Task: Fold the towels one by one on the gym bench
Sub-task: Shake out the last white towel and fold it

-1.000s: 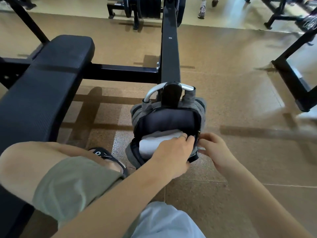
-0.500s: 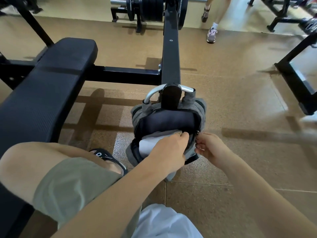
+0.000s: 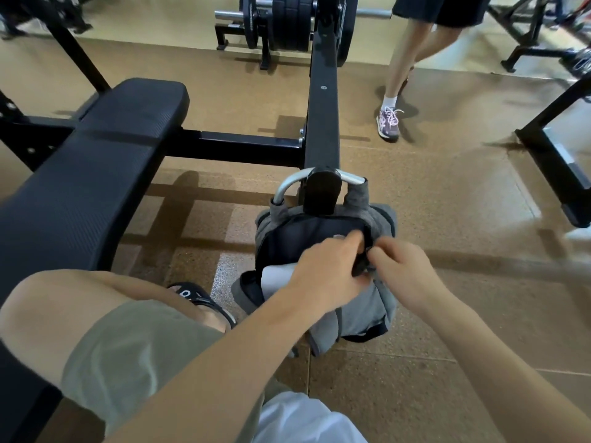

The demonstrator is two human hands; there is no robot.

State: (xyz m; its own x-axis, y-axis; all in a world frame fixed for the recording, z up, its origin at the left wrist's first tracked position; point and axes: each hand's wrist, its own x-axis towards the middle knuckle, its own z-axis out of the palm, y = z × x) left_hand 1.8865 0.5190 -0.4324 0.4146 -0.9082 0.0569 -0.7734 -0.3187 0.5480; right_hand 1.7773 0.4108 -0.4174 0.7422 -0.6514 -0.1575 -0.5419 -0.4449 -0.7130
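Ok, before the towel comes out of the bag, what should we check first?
1. Backpack open at the top: ok, its dark lining shows.
2. White towel in reach inside: ok, partly hidden by the left hand.
3. Right hand holding the bag's edge: ok, it pinches there.
4. Left hand gripping the towel: cannot tell, its fingers are at the bag's rim.
5. Bench pad bare for folding: ok where seen.
6. Passer-by's shoe away from the bag: ok.
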